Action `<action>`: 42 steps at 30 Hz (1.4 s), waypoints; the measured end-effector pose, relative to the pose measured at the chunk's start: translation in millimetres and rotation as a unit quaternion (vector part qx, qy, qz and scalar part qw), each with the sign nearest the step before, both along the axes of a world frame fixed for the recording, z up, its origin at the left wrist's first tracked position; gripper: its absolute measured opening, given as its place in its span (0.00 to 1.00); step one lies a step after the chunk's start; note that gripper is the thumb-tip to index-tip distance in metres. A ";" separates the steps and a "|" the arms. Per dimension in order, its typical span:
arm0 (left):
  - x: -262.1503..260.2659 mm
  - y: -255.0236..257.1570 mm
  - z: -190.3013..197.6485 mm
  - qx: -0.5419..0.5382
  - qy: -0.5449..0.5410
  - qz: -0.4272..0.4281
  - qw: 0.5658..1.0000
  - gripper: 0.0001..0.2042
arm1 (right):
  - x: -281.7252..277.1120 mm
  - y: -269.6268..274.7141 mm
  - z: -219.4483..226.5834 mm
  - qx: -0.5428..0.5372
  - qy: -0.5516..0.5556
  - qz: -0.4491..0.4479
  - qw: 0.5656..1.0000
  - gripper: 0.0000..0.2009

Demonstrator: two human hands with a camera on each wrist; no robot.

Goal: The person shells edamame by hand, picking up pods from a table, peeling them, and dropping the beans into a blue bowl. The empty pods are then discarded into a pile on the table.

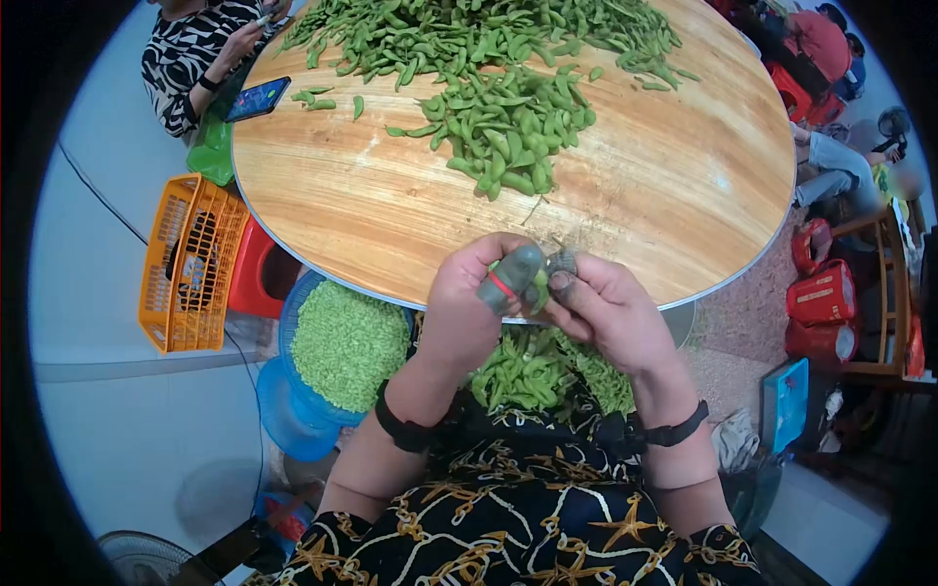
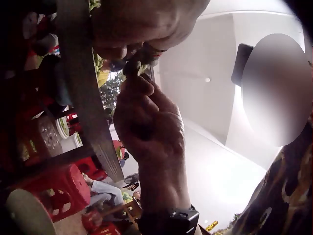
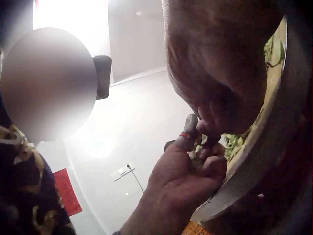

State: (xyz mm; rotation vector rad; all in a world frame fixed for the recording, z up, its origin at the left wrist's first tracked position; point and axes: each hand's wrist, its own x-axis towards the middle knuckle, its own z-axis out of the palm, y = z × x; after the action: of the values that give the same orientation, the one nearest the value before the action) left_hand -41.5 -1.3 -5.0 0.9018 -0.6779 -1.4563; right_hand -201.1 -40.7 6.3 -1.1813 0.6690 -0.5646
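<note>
A green soybean pod (image 1: 538,291) is held between both hands, just over the table's near edge. My left hand (image 1: 467,298) pinches it; a grey-green cover held by a red band (image 1: 501,284) sits on the thumb. My right hand (image 1: 618,311) grips the pod's other side with thumb and curled fingers, and a grey ribbed cover (image 1: 562,261) shows on one finger. In the right wrist view, pale green bits of the pod (image 3: 198,148) show between the fingertips. Below the hands, in my lap area, lies a heap of opened pods (image 1: 523,376).
A pile of whole pods (image 1: 518,132) lies on the round wooden table (image 1: 322,186). Left of me stands a blue basket (image 1: 289,322) of shelled beans (image 1: 350,344), near an orange crate (image 1: 156,283). A phone (image 1: 258,100) lies by the left edge, where another person sits.
</note>
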 end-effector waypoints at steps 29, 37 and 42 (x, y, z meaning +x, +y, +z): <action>7.0 3.2 -14.1 -0.096 -0.111 0.031 0.989 0.10 | 46.2 -60.2 -8.0 -0.491 0.451 -0.212 0.714 0.08; 3.2 5.7 0.9 -0.088 -0.297 -0.053 0.949 0.08 | 10.5 -38.1 -3.9 -0.428 0.352 -0.248 0.794 0.09; -2.5 -3.5 -4.8 -0.207 -0.388 -0.032 0.897 0.10 | -9.4 -40.3 4.5 0.053 0.017 -0.185 0.981 0.09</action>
State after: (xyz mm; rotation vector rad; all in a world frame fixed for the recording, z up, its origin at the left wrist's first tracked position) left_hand -44.0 -4.8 -9.8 1.1174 -1.5567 -0.9055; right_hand -210.5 -81.0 10.8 -0.9735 0.9468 -0.8103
